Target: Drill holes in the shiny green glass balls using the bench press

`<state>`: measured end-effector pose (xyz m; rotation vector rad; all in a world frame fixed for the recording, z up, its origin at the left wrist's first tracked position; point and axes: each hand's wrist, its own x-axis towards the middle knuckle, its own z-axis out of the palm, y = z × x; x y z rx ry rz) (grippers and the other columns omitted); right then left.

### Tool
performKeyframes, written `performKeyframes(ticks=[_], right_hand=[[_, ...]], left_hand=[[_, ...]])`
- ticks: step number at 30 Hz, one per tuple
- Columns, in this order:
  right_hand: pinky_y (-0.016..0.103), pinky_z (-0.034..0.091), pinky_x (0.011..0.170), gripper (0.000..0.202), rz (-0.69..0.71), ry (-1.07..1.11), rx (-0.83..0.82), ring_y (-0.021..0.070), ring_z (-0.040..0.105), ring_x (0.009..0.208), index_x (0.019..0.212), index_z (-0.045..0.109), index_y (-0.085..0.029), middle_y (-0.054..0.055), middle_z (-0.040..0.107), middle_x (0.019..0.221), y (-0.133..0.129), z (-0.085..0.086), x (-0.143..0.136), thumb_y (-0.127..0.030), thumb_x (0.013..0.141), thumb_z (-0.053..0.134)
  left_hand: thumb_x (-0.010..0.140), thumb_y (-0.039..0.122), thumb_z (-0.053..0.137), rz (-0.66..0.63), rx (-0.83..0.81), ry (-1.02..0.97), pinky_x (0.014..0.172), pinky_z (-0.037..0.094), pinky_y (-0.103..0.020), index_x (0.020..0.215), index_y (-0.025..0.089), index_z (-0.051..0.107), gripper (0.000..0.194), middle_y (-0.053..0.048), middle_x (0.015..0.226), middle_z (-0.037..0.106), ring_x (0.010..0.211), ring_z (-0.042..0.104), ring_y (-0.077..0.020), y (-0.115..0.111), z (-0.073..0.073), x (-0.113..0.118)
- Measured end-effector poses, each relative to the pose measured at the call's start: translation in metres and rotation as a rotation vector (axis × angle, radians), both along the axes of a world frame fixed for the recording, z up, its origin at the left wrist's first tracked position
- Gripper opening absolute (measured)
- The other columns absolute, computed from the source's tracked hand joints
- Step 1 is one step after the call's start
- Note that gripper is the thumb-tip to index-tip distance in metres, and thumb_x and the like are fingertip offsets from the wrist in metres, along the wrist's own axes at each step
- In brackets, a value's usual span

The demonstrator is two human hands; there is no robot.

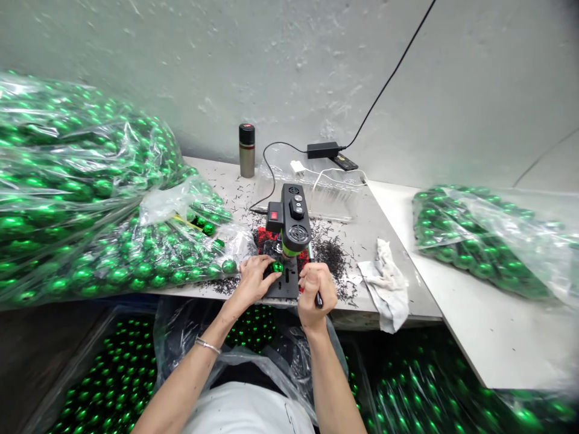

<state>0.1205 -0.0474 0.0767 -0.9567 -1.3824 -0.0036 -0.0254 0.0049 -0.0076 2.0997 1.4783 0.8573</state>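
My left hand (257, 277) pinches a shiny green bauble (277, 267) between thumb and fingers, low over the black base plate (284, 286) of a small bench machine. The machine's black head (296, 217), with round vents and buttons on top, stands just beyond the bauble. On the right, my right hand (318, 294) is wrapped in a fist around the machine's black lever handle (319, 299). Whether the bauble touches the machine's tool is hidden by the head. Black shavings (332, 259) and red bits (266, 236) lie around the base.
A big clear bag of green baubles (90, 181) covers the table's left side. Another bag (474, 241) rests on the right table. Behind the machine are a flask (246, 150), a power adapter (323, 149) and cables. A crumpled cloth (386, 283) hangs over the front edge.
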Motion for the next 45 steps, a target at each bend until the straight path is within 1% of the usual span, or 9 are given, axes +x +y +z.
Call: performKeyframes(ticks=[9,15,18,22,26,29,32,37,45], right_hand=[[0.027,0.044,0.057,0.030,-0.011,-0.007,-0.003,0.0124,0.056,0.064,0.069,0.050,-0.021,-0.001,0.055,0.068,-0.001,0.002,0.000,-0.013,0.097,0.044],[0.027,0.044,0.058,0.030,-0.021,-0.015,-0.004,0.0121,0.056,0.064,0.069,0.050,-0.021,-0.001,0.055,0.068,-0.001,-0.001,0.000,-0.013,0.097,0.044],[0.027,0.044,0.058,0.030,-0.015,-0.011,-0.004,0.0120,0.056,0.064,0.069,0.050,-0.021,-0.001,0.055,0.068,-0.001,0.000,0.000,-0.012,0.097,0.044],[0.027,0.044,0.058,0.029,-0.004,-0.020,0.006,0.0119,0.056,0.064,0.070,0.050,-0.021,-0.001,0.055,0.068,-0.001,0.001,0.000,-0.012,0.097,0.044],[0.028,0.044,0.057,0.030,-0.015,-0.015,0.001,0.0127,0.056,0.063,0.069,0.050,-0.022,-0.001,0.056,0.068,-0.001,0.000,0.000,-0.013,0.097,0.044],[0.028,0.043,0.057,0.029,-0.028,-0.009,-0.002,0.0126,0.055,0.063,0.069,0.050,-0.022,-0.001,0.055,0.068,0.000,-0.002,0.000,-0.014,0.097,0.044],[0.027,0.044,0.057,0.029,-0.022,-0.013,0.017,0.0123,0.056,0.064,0.070,0.049,-0.022,-0.001,0.055,0.068,0.000,-0.008,0.000,-0.013,0.097,0.043],[0.028,0.045,0.057,0.026,-0.008,-0.034,0.048,0.0128,0.056,0.064,0.072,0.051,-0.021,0.000,0.057,0.072,0.002,-0.029,0.001,-0.015,0.097,0.043],[0.037,0.050,0.074,0.031,-0.043,-0.066,0.120,0.0134,0.055,0.063,0.070,0.045,-0.023,-0.001,0.055,0.070,0.009,-0.052,0.004,-0.021,0.100,0.037]], left_hand=[[0.086,0.030,0.069,0.021,0.028,0.098,0.109,0.036,-0.057,0.114,0.019,0.071,0.030,-0.011,0.103,0.075,0.108,0.065,-0.0323,-0.004,0.017,0.012],[0.089,0.027,0.067,-0.035,0.084,0.085,0.112,0.032,-0.058,0.119,0.021,0.070,0.031,-0.012,0.113,0.075,0.112,0.064,-0.0311,-0.006,0.016,0.010],[0.088,0.028,0.069,-0.033,0.065,0.049,0.113,0.031,-0.058,0.118,0.022,0.071,0.031,-0.012,0.118,0.074,0.117,0.062,-0.0314,-0.005,0.012,0.014],[0.086,0.034,0.073,0.023,-0.007,-0.050,0.111,0.035,-0.057,0.115,0.023,0.072,0.031,-0.011,0.121,0.074,0.118,0.062,-0.0314,-0.004,0.000,0.017],[0.087,0.038,0.073,0.042,0.024,-0.108,0.111,0.036,-0.056,0.115,0.025,0.073,0.031,-0.009,0.121,0.073,0.119,0.061,-0.0301,-0.005,-0.012,0.017],[0.087,0.039,0.073,0.043,0.041,-0.129,0.110,0.036,-0.055,0.114,0.025,0.073,0.030,-0.009,0.120,0.074,0.119,0.061,-0.0298,-0.006,-0.015,0.018],[0.087,0.038,0.073,0.042,0.046,-0.124,0.110,0.037,-0.055,0.114,0.024,0.073,0.030,-0.009,0.121,0.073,0.119,0.061,-0.0303,-0.006,-0.015,0.018],[0.087,0.036,0.073,0.038,0.060,-0.111,0.110,0.037,-0.055,0.115,0.025,0.073,0.030,-0.010,0.120,0.073,0.119,0.061,-0.0307,-0.006,-0.015,0.018],[0.087,0.036,0.072,0.036,0.059,-0.130,0.109,0.038,-0.055,0.115,0.025,0.073,0.029,-0.010,0.119,0.074,0.117,0.062,-0.0301,-0.007,-0.015,0.018]])
